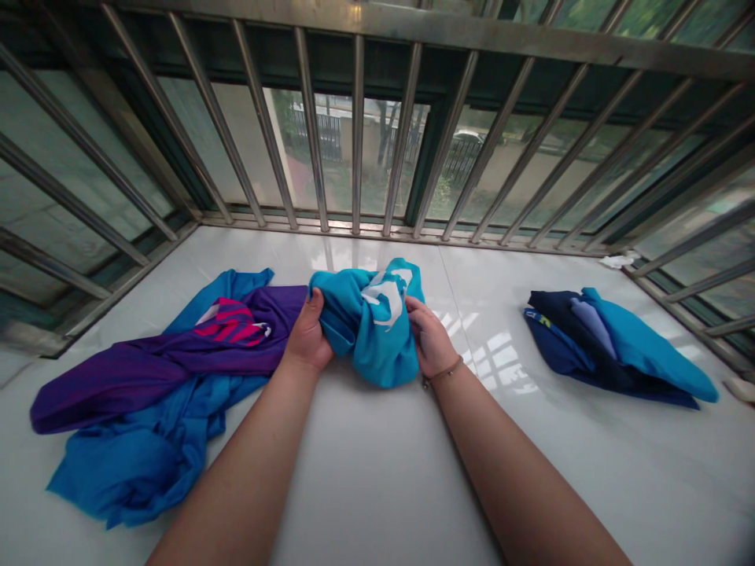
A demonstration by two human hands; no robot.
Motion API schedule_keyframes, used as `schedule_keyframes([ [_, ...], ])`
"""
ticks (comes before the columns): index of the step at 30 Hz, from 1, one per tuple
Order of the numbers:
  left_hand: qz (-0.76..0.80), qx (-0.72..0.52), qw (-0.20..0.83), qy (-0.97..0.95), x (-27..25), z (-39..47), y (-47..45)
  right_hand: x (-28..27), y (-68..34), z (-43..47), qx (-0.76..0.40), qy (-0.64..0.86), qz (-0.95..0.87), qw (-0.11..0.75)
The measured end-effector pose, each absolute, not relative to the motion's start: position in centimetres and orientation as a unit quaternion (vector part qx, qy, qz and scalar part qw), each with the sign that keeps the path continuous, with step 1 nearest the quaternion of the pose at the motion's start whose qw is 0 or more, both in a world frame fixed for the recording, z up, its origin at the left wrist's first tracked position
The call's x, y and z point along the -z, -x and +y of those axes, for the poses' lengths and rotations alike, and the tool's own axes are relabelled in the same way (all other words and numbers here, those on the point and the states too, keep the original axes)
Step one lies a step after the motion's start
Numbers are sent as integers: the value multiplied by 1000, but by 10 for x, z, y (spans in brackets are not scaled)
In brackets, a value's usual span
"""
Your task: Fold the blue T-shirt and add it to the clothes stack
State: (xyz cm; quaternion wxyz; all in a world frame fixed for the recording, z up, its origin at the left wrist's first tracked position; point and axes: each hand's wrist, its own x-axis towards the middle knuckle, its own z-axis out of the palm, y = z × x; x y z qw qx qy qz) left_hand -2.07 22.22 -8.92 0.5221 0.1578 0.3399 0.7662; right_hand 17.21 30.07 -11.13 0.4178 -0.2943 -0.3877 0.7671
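Observation:
Between my two hands is a bunched teal garment (383, 338) with a white print on its upper right; its exact kind is not clear. My left hand (310, 338) grips its left edge, thumb on top. At the right edge, my right hand (429, 339) has its fingers curled on the cloth near the print, partly hidden by it. Close to my left hand lies a purple garment (171, 358) with a pink and red patterned patch. Under it spreads a crumpled blue garment (141, 448).
To the right, a pile of folded dark navy clothing (566, 346) lies with a teal cloth (642, 338). Metal bars (357, 134) rise along the back and both sides of the glossy white surface (366, 472). A small white crumpled piece (618, 260) sits at the back right corner.

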Motion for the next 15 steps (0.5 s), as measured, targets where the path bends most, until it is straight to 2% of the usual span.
schedule_keyframes([
  [4, 341, -736, 557, -178, 87, 215, 20, 106, -166, 286, -776, 229, -438, 391],
  [9, 356, -649, 633, -226, 92, 203, 14, 102, -166, 276, -796, 177, -494, 303],
  [15, 373, -655, 633, -177, 86, 210, 21, 100, -167, 280, -834, 231, -374, 334],
])
